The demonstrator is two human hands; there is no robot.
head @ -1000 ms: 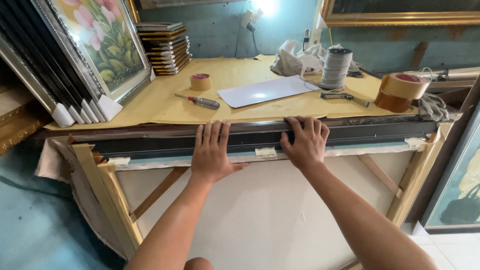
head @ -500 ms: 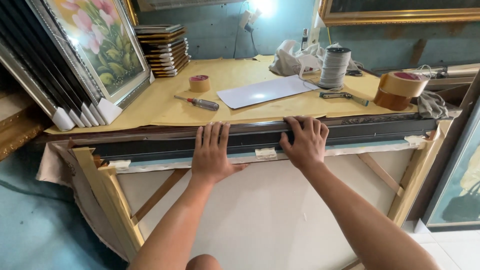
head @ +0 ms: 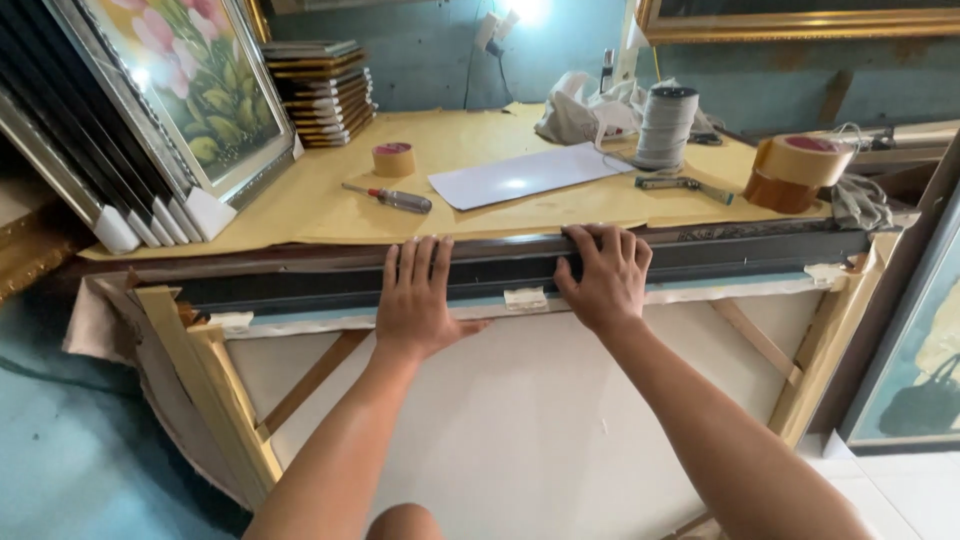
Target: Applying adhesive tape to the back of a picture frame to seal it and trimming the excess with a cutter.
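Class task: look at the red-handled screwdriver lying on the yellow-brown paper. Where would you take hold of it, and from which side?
Probably the red handle, the thick end pointing right. The screwdriver lies flat and apart from the tape roll and white sheet, so come from above, fingers across the handle.

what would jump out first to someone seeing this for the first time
Two bare hands press flat on a long dark frame moulding at the near edge of the worktable: the left hand at centre, the right hand beside it. Below them hangs the pale back of a stretched canvas on wooden bars. At upper left, a framed painting of pink flowers leans on the brown-paper-covered tabletop.
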